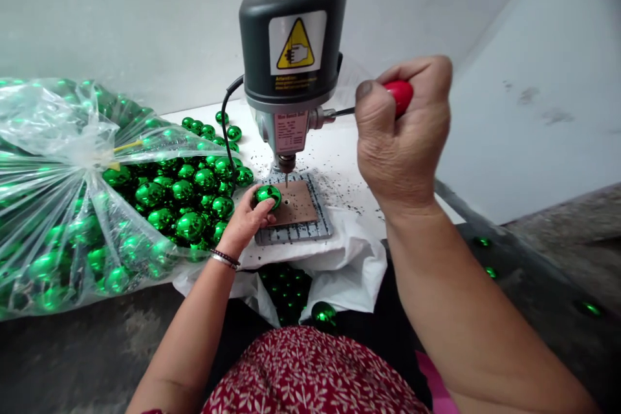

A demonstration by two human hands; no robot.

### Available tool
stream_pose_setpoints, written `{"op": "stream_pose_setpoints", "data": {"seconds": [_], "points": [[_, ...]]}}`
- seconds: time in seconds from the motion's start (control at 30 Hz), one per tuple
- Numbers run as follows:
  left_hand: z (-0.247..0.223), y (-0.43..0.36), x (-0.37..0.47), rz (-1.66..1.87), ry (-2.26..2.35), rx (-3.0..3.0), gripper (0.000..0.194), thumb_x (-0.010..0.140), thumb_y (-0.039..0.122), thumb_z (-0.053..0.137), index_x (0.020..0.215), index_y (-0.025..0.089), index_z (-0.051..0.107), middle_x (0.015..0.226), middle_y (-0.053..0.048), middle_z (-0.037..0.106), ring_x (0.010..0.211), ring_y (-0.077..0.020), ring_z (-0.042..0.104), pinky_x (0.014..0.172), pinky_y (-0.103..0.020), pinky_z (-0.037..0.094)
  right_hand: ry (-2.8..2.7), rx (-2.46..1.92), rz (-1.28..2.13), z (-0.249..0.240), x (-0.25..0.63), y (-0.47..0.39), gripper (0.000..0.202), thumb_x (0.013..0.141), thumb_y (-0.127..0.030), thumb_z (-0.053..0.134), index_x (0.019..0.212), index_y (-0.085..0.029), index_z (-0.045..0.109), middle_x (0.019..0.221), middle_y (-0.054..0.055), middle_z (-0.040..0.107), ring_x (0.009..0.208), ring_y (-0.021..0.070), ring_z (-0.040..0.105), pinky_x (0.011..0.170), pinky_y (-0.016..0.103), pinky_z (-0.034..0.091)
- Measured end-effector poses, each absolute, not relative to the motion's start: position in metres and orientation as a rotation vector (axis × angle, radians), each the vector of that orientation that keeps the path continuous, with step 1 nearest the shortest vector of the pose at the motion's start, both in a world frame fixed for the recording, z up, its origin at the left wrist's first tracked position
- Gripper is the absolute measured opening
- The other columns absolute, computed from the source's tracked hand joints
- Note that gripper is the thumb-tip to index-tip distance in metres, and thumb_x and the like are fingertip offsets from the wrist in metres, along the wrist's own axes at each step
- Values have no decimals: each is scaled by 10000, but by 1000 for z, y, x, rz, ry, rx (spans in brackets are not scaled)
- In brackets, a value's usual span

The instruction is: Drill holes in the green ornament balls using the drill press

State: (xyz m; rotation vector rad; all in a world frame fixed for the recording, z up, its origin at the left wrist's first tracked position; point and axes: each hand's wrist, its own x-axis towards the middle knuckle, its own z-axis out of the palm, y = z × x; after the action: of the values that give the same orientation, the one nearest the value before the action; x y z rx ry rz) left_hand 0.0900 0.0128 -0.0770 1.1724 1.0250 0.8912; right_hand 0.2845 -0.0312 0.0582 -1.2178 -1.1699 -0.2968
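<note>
My left hand [246, 220] is closed on a shiny green ball [268, 196], held over the left part of a brown board [301, 202]. The board lies on the slotted metal base [295, 231] of a small bench drill [292, 45]. Just right of the ball, the thin drill bit [286, 180] points down at the board, which has a small hole. Wrapped round the red knob [402, 97] of the drill's lever is my right hand [405, 132], raised to the right of the machine.
A clear plastic bag [92, 162], tied at its neck, bulges with green balls on the left, and several loose balls [233, 133] lie behind it. Dark shavings litter the white tabletop [347, 168]. White cloth [356, 259] hangs over the front edge, above more green balls.
</note>
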Motion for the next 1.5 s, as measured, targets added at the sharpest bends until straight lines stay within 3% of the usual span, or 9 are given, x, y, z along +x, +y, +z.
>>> {"op": "stream_pose_setpoints", "data": {"seconds": [0.23, 0.7, 0.87, 1.0, 1.23, 1.5], "points": [[-72, 17, 98, 750, 1109, 1267, 468, 815, 344, 676, 1248, 179, 606, 845, 5, 648, 526, -55, 582, 516, -177, 484, -1189, -1249, -255, 61, 284, -33, 197, 917, -316, 544, 898, -144, 451, 827, -49, 444, 722, 2, 415, 846, 200, 472], [-62, 25, 109, 577, 1255, 1733, 546, 824, 398, 654, 1318, 170, 611, 742, 17, 655, 517, -97, 556, 508, -199, 440, -1225, -1281, -162, 64, 285, -36, 191, 920, -317, 546, 907, -163, 433, 849, -35, 478, 726, 11, 435, 768, 177, 453], [-58, 31, 115, 543, 1296, 1986, 568, 780, 363, 712, 1312, 176, 645, 1021, -48, 736, 801, -168, 656, 766, -270, 532, -1264, -1275, -180, 60, 289, -35, 247, 958, -421, 488, 939, -183, 426, 905, -10, 498, 829, 42, 497, 839, 205, 487], [-60, 33, 118, 554, 1276, 1983, 616, 760, 341, 750, 1339, 166, 636, 1071, -56, 743, 959, -213, 666, 930, -339, 521, -1293, -1259, -202, 57, 292, -35, 293, 956, -474, 475, 943, -183, 443, 890, -15, 505, 784, 36, 488, 785, 199, 497], [-68, 32, 121, 604, 1256, 1914, 696, 727, 325, 794, 1367, 116, 617, 1094, -98, 740, 1036, -255, 673, 1002, -385, 508, -1274, -1290, -289, 59, 292, -38, 270, 942, -466, 485, 924, -197, 473, 798, -38, 520, 660, 28, 459, 666, 197, 476], [-71, 29, 122, 635, 1241, 1881, 673, 718, 301, 807, 1352, 159, 628, 1200, -96, 726, 1087, -264, 668, 1010, -380, 505, -1204, -1389, -313, 56, 288, -46, 220, 881, -413, 527, 878, -193, 528, 780, -34, 575, 650, 49, 493, 661, 236, 457]]}}
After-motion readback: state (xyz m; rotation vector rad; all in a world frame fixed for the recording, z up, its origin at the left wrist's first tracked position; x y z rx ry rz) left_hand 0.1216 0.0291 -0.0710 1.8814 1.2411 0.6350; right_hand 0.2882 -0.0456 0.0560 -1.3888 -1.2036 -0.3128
